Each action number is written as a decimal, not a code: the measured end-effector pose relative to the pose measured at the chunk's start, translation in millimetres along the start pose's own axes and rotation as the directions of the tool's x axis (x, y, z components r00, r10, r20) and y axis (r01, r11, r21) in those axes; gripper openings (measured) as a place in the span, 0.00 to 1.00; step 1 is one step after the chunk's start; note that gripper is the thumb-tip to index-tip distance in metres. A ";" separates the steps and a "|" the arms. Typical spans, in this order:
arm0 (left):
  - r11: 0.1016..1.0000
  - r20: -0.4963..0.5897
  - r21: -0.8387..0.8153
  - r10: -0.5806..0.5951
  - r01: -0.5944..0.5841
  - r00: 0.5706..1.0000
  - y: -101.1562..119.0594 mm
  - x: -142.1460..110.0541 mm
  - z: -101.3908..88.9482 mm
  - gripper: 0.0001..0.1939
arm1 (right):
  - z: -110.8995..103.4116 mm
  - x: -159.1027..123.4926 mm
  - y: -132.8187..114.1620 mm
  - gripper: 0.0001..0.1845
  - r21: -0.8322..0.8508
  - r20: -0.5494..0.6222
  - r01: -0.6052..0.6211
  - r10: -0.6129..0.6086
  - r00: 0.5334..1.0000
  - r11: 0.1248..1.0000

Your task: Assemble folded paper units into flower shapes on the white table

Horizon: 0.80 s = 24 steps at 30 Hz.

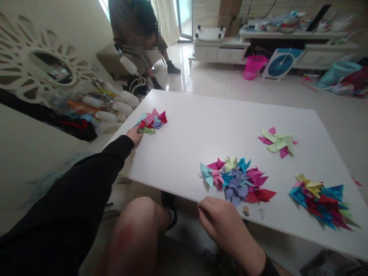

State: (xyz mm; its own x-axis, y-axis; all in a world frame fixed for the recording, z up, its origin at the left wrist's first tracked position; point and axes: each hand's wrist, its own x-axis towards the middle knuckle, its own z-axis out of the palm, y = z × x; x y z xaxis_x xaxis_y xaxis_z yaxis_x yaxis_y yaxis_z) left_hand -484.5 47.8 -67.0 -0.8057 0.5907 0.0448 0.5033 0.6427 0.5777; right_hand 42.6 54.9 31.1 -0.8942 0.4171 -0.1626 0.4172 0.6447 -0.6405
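My left hand (135, 135) reaches to the far left of the white table (184, 145). Its fingers are closed at the near side of a small pile of folded paper pieces (152, 119) in pink, red, purple and green; a small dark thing shows at the fingertips, too small to name. My right hand (221, 216) is at the table's near edge, fingers curled in, with nothing seen in them. Just beyond it lies a larger cluster of origami flowers (237, 180) in purple, blue, pink and red. A small cartoon sticker (245, 211) is beside that hand.
A green and pink paper pinwheel (278, 142) and another colourful origami pile (322, 199) lie on the right. Across the room are a seated person (135, 23), a pink basket (254, 67) and a blue fan (281, 63). A flower-shaped mirror (51, 67) stands left.
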 end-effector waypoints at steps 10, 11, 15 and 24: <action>0.997 0.053 0.004 -0.079 0.078 0.996 1.1 -38.1 -12.6 0.06 | 10.7 23.8 -5.9 0.08 -0.088 0.038 0.041 -0.038 0.999 0.995; 0.986 0.085 -0.119 -0.111 0.121 0.990 3.0 -42.4 -15.2 0.06 | 9.4 27.8 -8.0 0.08 -0.080 0.033 0.052 -0.050 0.998 0.995; 0.834 0.035 -0.498 -0.257 0.240 0.966 3.6 -53.7 -22.5 0.05 | 9.0 37.5 -16.9 0.08 -0.055 0.037 0.083 -0.081 0.996 0.995; 0.733 -0.020 -0.672 -0.160 0.106 0.987 38.4 -70.7 -21.0 0.09 | 16.7 34.7 -14.0 0.08 -0.119 0.079 0.062 -0.053 0.995 0.991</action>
State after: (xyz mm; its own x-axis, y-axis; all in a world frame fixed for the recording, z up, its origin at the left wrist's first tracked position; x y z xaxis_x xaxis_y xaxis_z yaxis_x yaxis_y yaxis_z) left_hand -414.9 20.5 -30.8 -0.8821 0.4700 -0.0321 0.0742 0.2061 0.9757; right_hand 3.1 49.7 21.9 -0.9249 0.3308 -0.1875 0.3776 0.7411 -0.5552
